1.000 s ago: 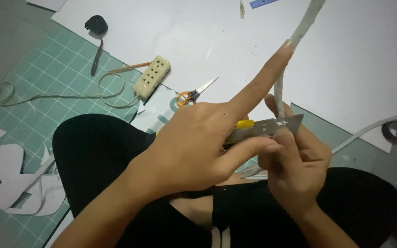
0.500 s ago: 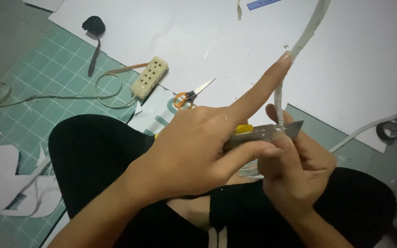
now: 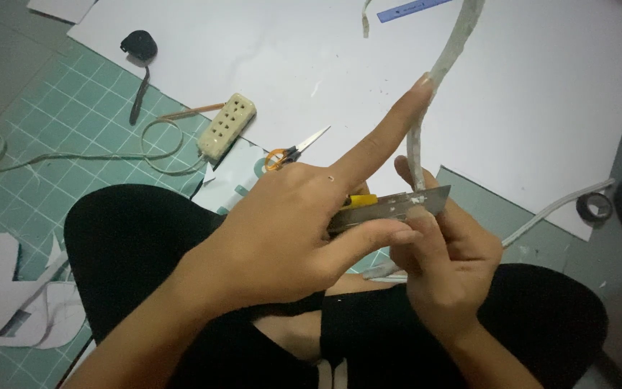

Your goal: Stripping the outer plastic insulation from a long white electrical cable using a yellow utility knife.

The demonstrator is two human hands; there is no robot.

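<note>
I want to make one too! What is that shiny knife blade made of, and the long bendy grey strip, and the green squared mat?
The long grey blade of the yellow-slider utility knife looks like bare metal: dull silver sheen, thin straight edge. The long pale grey strip bends softly, with a matte, speckled surface, perhaps foam or card; hard to tell. The green gridded cutting mat looks like smooth rubbery plastic.

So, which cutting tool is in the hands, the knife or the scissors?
The utility knife, yellow slider, held by the left hand. The orange-handled scissors lie untouched on the floor.
</note>
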